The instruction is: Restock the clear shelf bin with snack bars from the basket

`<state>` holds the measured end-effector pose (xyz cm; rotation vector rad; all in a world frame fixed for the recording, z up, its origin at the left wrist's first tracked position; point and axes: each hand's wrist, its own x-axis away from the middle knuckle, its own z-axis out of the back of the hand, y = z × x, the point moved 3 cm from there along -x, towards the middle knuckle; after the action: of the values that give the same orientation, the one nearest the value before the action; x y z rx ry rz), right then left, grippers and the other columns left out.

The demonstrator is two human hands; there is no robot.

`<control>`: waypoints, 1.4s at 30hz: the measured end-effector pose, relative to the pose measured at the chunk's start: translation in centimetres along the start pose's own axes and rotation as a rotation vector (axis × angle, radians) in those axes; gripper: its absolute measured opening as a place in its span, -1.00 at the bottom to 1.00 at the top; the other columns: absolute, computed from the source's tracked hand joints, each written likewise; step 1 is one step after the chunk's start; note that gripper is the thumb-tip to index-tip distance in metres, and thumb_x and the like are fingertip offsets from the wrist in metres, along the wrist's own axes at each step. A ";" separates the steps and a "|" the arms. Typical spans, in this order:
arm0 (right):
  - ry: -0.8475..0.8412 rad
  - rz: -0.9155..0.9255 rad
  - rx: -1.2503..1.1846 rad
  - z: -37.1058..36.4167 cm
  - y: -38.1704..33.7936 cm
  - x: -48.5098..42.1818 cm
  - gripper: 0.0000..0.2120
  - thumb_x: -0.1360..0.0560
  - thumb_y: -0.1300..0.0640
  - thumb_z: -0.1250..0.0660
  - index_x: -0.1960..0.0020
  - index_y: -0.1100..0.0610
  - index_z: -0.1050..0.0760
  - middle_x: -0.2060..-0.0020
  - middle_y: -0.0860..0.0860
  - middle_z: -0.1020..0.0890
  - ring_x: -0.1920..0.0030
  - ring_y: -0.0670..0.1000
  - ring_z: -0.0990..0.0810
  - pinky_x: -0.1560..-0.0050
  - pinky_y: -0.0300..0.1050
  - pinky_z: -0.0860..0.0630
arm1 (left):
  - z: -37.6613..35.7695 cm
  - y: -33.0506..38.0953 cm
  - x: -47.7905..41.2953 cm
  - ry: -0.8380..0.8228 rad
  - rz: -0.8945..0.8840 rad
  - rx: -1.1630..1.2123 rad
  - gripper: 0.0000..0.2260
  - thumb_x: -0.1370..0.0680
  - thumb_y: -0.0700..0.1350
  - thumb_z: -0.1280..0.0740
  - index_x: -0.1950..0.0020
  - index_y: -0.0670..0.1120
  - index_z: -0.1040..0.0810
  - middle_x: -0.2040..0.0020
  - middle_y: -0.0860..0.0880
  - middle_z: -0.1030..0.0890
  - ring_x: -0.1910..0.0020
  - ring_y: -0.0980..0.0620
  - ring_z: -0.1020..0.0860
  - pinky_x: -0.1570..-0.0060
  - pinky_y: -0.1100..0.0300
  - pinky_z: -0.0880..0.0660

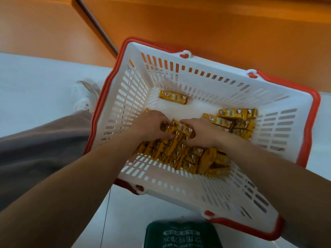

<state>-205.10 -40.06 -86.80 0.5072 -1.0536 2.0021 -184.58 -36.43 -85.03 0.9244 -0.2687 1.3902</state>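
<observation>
Both hands are down inside the white, red-rimmed basket, which sits on the pale floor. The left grip and right grip face each other, fingers curled inward. Between them they pinch 1 small bundle of yellow snack bars. Both grips are closed on that bundle, and neither is free.

The bundle sits dead centre between the 2 grips and touches both, so neither hand is nearer. Its long axis looks slanted, far-left to near-right, though fingers cover much of it, so treat that as approximate.

More bars:
- A loose pile lies just below the hands on the basket floor, toward the near wall.
- A tidy stack lies right of the right grip.
- 1 lone bar lies flat near the far wall, apart from the rest.

The clear shelf bin is not in view, so I can't tell which way the load has to travel.

Judgement: this is the gathering step and many bars are left, so the restock is far from done. Next comes a straight lift out past the rim. The risk is bars slipping from the squeezed bundle, since the wrappers look slick.

Also in view are a white shoe, a grey trouser leg, an orange panel behind the basket and a green printed pack at the bottom edge.
</observation>
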 end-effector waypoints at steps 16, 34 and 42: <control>-0.036 0.046 -0.049 -0.3 0.7 0.2 -0.35 -0.41 -0.11 -0.44 -0.46 -0.29 -0.33 -0.37 -0.06 -0.40 -0.23 -0.03 -0.48 -0.21 -0.02 -0.50 | 0.6 -1.5 -0.6 0.088 0.138 0.317 -0.73 -0.50 0.21 -0.47 -0.12 0.12 -0.67 -0.13 0.05 -0.67 -0.14 0.02 -0.59 -0.21 -0.07 -0.55; 0.153 -0.089 -0.308 3.7 1.0 0.7 -0.47 -0.16 -0.27 -0.37 -0.11 -0.39 -0.34 -0.04 -0.14 -0.57 0.27 -0.24 -0.59 0.40 -0.30 -0.42 | 2.1 -1.3 -1.0 0.290 0.210 0.469 -0.84 -0.55 0.08 -0.40 -0.13 0.16 -0.63 -0.08 0.06 -0.63 -0.01 -0.01 -0.59 0.03 0.08 -0.55; 0.338 -0.223 -0.350 2.9 1.9 0.4 -0.52 -0.34 -0.24 -0.35 -0.23 -0.16 -0.44 0.09 -0.18 -0.54 0.19 -0.17 -0.54 0.29 -0.22 -0.48 | 1.7 -0.8 -2.3 0.179 0.112 0.273 -0.70 -0.63 0.23 -0.26 -0.30 0.16 -0.54 -0.22 -0.06 -0.63 -0.14 -0.12 -0.58 -0.12 -0.09 -0.56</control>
<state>-206.88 -42.90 -85.79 0.0889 -1.0527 1.5926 -183.73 -39.17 -85.79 1.0113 0.0066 1.6302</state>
